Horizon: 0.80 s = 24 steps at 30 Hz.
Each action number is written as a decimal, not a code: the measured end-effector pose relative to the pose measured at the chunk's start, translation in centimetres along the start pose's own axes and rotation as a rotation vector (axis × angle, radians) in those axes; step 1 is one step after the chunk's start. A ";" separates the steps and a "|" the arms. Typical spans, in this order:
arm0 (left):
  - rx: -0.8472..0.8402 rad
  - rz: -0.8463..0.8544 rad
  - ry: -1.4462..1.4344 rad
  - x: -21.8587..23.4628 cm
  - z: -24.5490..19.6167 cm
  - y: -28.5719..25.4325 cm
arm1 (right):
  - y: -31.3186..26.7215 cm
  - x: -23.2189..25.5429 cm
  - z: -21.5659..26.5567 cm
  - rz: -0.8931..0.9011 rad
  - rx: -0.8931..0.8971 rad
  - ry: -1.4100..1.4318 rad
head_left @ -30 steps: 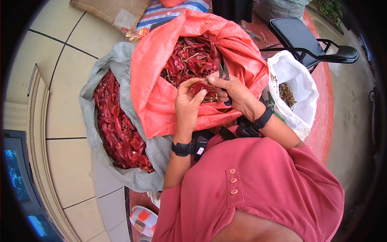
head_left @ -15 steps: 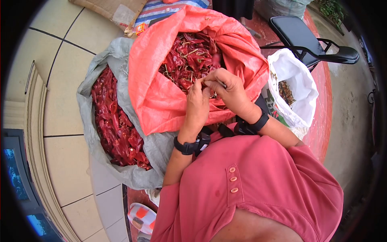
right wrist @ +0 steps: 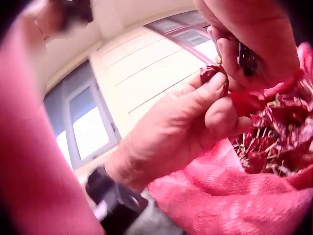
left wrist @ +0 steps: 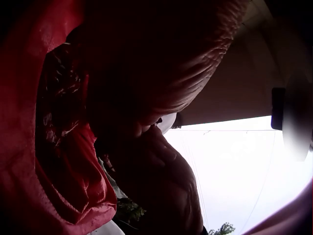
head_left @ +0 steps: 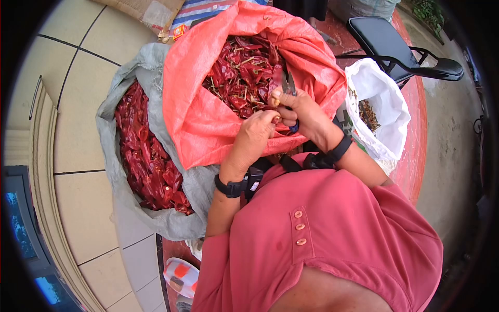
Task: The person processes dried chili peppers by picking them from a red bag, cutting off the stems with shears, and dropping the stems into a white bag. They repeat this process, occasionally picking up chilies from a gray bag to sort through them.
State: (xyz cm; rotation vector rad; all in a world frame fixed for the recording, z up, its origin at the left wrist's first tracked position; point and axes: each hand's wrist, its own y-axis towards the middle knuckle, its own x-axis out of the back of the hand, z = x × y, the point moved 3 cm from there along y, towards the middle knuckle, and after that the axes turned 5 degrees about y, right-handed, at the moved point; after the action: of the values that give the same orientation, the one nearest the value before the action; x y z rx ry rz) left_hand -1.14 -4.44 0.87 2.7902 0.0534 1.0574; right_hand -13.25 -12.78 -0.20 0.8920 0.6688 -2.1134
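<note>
Red chilli pinched, left hand | right hand grips scissors

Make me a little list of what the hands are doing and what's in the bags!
left hand: pinches a dried red chili
right hand: holds scissors, touching the same chili
orange sack: red chilies with stems
grey sack: red chilies
white bag: brownish bits
chair: black, behind the white bag
</note>
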 end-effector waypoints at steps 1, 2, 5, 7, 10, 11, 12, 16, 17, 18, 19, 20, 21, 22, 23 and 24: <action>-0.059 0.009 0.055 -0.2 0.2 -0.1 | -0.1 0.4 -0.1 -0.042 -0.013 0.003; -0.119 0.017 0.110 -0.4 0.2 -0.2 | -0.2 0.6 -0.1 -0.084 -0.025 0.004; -0.162 -0.146 0.121 0.4 -1.1 -0.9 | -0.7 1.1 1.3 -0.289 0.222 -0.251; -0.184 -0.340 0.354 3.0 -2.8 -2.2 | -2.1 1.8 4.7 -0.465 0.493 -0.454; -0.003 -0.667 0.434 8.4 -3.2 -6.2 | -5.2 5.7 9.3 -0.576 0.850 -0.784; 0.111 -0.762 0.419 10.6 -3.0 -7.5 | -6.2 7.4 10.4 -0.566 1.020 -0.916; 0.233 -0.847 0.426 12.6 -3.1 -8.3 | -7.5 8.9 11.3 -0.724 0.979 -1.054; 0.392 -0.875 1.025 17.9 0.4 -10.6 | -11.0 14.0 12.0 -1.168 0.795 -1.644; 0.415 -0.903 0.999 17.8 1.2 -11.1 | -11.0 15.5 11.7 -1.174 0.804 -1.663; 0.439 -0.934 0.972 17.7 1.4 -11.1 | -10.4 15.2 11.1 -1.075 0.753 -1.475; 0.461 -0.964 0.945 17.9 1.6 -11.0 | -9.3 14.1 10.0 -0.973 0.701 -1.289; 0.368 -1.019 0.828 17.0 1.1 -10.3 | -8.0 11.0 9.2 -0.751 0.614 -1.160; 0.347 -1.038 0.694 15.1 -0.8 -8.9 | -5.5 11.8 7.4 -0.514 0.554 -0.907; 0.246 -0.980 0.548 13.7 -0.7 -8.1 | -3.9 7.6 6.3 -0.386 0.425 -0.872; 0.234 -0.889 0.514 11.8 -1.9 -6.8 | -2.7 5.1 5.1 -0.288 0.238 -0.696; 0.175 -0.775 0.432 9.8 -2.2 -5.5 | -1.5 2.5 3.7 -0.225 0.041 -0.533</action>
State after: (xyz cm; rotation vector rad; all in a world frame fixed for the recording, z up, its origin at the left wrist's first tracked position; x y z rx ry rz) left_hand 4.85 2.16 8.06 2.2339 1.2014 1.4059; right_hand -17.08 -15.49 0.48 0.2494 0.4590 -2.4306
